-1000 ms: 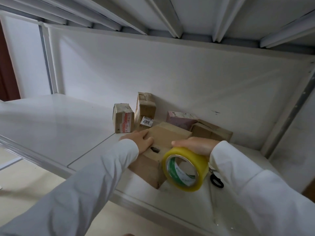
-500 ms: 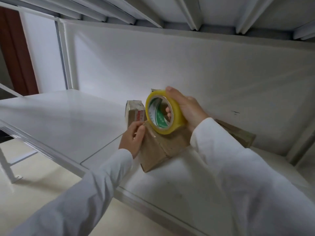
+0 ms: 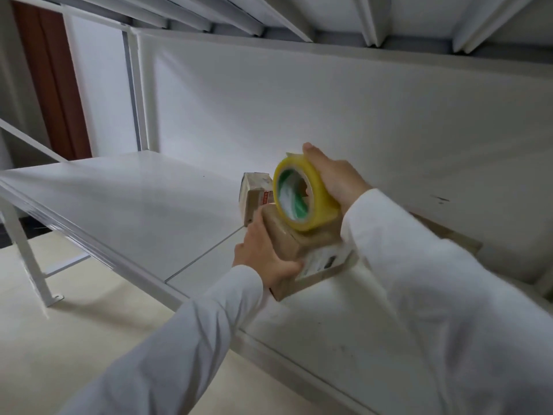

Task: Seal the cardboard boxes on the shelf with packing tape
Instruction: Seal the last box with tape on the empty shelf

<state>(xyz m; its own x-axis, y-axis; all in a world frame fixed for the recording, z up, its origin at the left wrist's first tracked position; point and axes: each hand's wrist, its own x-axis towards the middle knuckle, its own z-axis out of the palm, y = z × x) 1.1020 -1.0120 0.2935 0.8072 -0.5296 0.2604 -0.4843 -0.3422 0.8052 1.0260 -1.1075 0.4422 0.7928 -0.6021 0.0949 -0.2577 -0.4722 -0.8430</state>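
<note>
- Fingers of the right hand curl over the back of the tape roll, thumb hidden behind it; the grip is firm around the yellowish ring.
- Fingers of the left hand wrap the near left end of the cardboard box, thumb along its front face, so that hand holds and steadies it.
- Tape roll stands on edge, its rim touching the top of the box, its open core with the green-and-white print facing left and toward the onlooker. I judge a strip is being drawn across the top face, though the clear tape itself is too hard to make out.
- Box sits tilted on the shelf toward its front edge, right of the seam between the two shelf panels. Its long axis runs from the near left corner back toward the right; a white label shows on the front-facing side.
- Behind it, just beside the left hand, stands a smaller box with red print, near the back wall. Another flat brown box peeks out behind the right sleeve.
- Progress, as a judgement: this box is mid-sealing; whether the ones behind already carry tape cannot be told, so they likely remain.
</note>
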